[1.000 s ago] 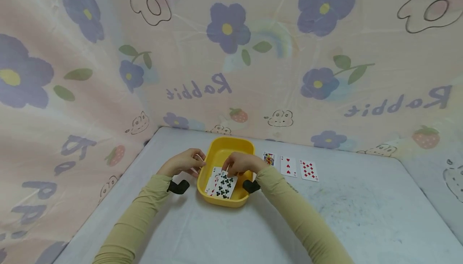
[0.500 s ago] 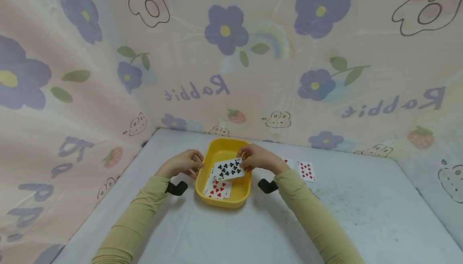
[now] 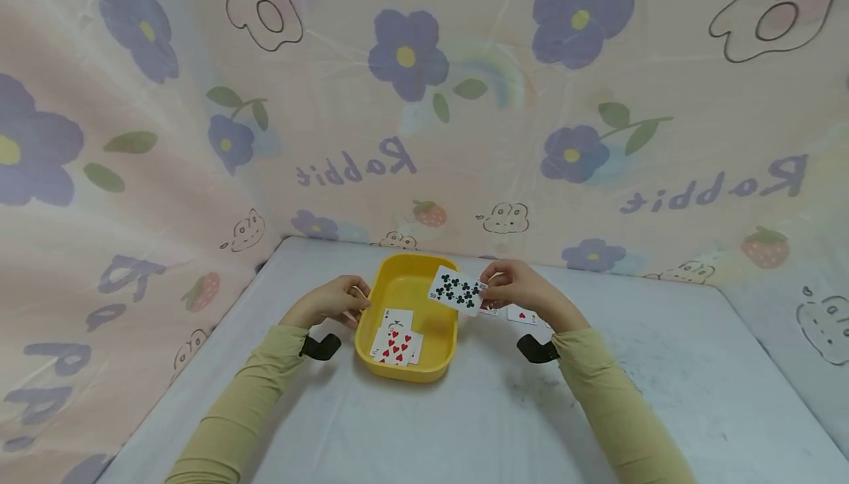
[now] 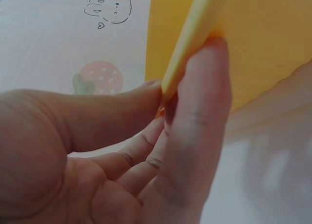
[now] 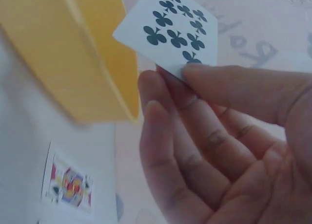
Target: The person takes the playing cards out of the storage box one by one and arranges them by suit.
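Note:
In the head view my left hand (image 3: 334, 301) is at the left side of a yellow plastic tray (image 3: 406, 374). Its thumb and fingers pinch the rim, as the left wrist view shows with the yellow edge (image 4: 187, 46) between them. My right hand (image 3: 524, 292) holds a ten of clubs (image 3: 456, 291) by one end, between thumb and fingers, face up and tilted over the tray's right rim. Inside the tray a heart card (image 3: 396, 348) overlaps an ace (image 3: 401, 316) and other playing cards.
Right of the tray, cards lie face up on the white-covered table (image 3: 424, 432). A spade face card (image 5: 70, 185) shows in the right wrist view; a heart card (image 3: 522, 315) is partly hidden by my right hand. Patterned cloth (image 3: 451, 160) hangs behind.
My right hand has lifted the ten of clubs off the cards in the tray and carried it right to the rim, uncovering the heart card. The left hand stays at the rim.

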`<action>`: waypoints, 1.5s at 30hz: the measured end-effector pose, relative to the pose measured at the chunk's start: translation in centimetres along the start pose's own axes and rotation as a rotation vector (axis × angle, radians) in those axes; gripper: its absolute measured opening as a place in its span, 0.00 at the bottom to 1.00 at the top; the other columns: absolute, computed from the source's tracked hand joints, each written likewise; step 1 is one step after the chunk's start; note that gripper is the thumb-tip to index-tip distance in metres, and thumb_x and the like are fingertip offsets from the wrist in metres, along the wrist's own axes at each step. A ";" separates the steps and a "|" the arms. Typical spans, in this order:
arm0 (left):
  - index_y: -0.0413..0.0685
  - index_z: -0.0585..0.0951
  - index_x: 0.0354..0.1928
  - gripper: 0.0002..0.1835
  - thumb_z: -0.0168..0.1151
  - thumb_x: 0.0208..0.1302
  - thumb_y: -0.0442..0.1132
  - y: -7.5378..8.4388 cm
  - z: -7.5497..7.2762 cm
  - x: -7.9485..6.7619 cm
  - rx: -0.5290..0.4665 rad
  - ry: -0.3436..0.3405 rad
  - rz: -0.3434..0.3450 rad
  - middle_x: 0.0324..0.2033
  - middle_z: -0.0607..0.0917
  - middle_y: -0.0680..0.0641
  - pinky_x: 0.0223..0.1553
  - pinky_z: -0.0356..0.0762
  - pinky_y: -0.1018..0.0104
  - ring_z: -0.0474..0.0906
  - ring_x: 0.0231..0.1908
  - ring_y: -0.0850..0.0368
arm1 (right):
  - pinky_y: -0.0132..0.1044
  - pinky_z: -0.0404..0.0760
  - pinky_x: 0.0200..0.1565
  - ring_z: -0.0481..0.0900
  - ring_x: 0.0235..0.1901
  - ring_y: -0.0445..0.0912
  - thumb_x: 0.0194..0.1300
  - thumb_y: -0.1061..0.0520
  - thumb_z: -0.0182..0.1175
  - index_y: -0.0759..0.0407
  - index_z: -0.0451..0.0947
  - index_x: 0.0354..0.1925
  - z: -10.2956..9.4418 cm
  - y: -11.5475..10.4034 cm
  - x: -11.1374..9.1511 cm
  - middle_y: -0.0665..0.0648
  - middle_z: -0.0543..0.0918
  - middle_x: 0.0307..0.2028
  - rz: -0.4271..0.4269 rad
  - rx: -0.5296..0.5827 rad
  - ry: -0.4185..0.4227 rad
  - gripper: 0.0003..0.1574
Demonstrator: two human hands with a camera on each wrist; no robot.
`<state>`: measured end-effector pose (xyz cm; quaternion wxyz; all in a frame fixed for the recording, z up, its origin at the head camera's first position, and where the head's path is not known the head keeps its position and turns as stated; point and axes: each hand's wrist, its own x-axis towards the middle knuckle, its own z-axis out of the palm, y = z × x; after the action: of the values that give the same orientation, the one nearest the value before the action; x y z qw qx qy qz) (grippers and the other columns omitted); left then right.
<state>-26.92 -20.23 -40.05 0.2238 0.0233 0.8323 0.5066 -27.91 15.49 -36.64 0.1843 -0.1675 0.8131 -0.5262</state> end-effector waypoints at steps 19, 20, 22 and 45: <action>0.33 0.70 0.49 0.11 0.56 0.67 0.30 0.1 -0.1 -0.1 -0.005 -0.009 0.028 0.33 0.79 0.40 0.28 0.85 0.60 0.79 0.28 0.52 | 0.42 0.80 0.51 0.81 0.48 0.52 0.70 0.53 0.57 0.72 0.66 0.50 -7.1 7.8 -7.0 0.65 0.82 0.46 0.097 0.214 0.222 0.24; 0.32 0.70 0.49 0.11 0.56 0.67 0.30 0.2 -0.1 -0.1 -0.004 -0.009 0.030 0.33 0.78 0.41 0.28 0.85 0.60 0.79 0.28 0.52 | 0.42 0.79 0.52 0.81 0.48 0.51 0.70 0.53 0.57 0.73 0.66 0.51 -7.5 8.2 -7.4 0.65 0.82 0.46 0.101 0.222 0.244 0.24; 0.32 0.70 0.48 0.11 0.56 0.67 0.30 0.3 -0.1 0.0 -0.004 -0.009 0.033 0.33 0.78 0.41 0.28 0.85 0.60 0.79 0.28 0.53 | 0.40 0.79 0.52 0.82 0.46 0.47 0.70 0.53 0.56 0.73 0.65 0.53 -8.3 9.0 -8.1 0.62 0.82 0.45 0.111 0.230 0.285 0.25; 0.31 0.70 0.48 0.11 0.56 0.67 0.29 0.1 0.0 -0.2 -0.014 -0.014 0.027 0.33 0.79 0.39 0.28 0.85 0.60 0.79 0.28 0.53 | 0.36 0.84 0.41 0.85 0.34 0.46 0.69 0.65 0.51 0.84 0.56 0.59 -10.6 14.5 -11.6 0.57 0.84 0.31 0.327 0.482 0.451 0.28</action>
<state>-26.74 -20.20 -39.86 0.2231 0.0366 0.8267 0.5151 -23.92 34.99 -44.47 0.1165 0.1332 0.7021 -0.6897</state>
